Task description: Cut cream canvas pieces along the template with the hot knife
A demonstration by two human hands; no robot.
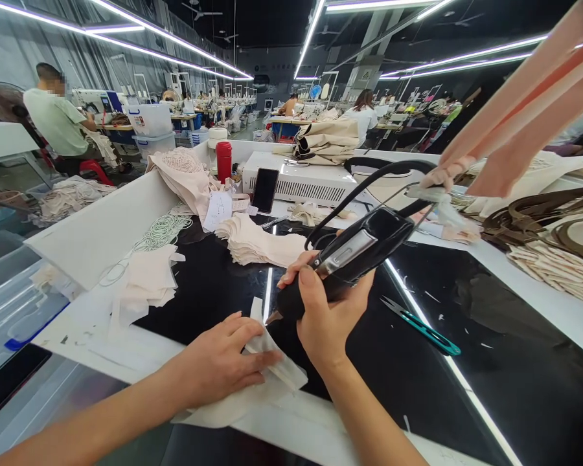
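My right hand [328, 310] is wrapped round a black corded hand tool [352, 252] with a silver plate on its side and a narrow pointed tip aimed down. Its tip is right by a thin pale fabric piece [284, 369] at the table's front edge; whether they touch I cannot tell. Stretched over that fabric, my left hand [223, 356] presses it down with its fingers extended. Part of the cloth hangs over the edge below the hand. To the right lie teal thread snips [422, 327], apart from both hands.
Behind the hands is a stack of cream fabric pieces [257, 239]. More cut pieces [150, 275] lie left, near pale cord [162, 230]. A phone [265, 189] leans on a white vented box [306, 178]; a red bottle [224, 162] stands beside it. Pink fabric [519, 116] hangs upper right.
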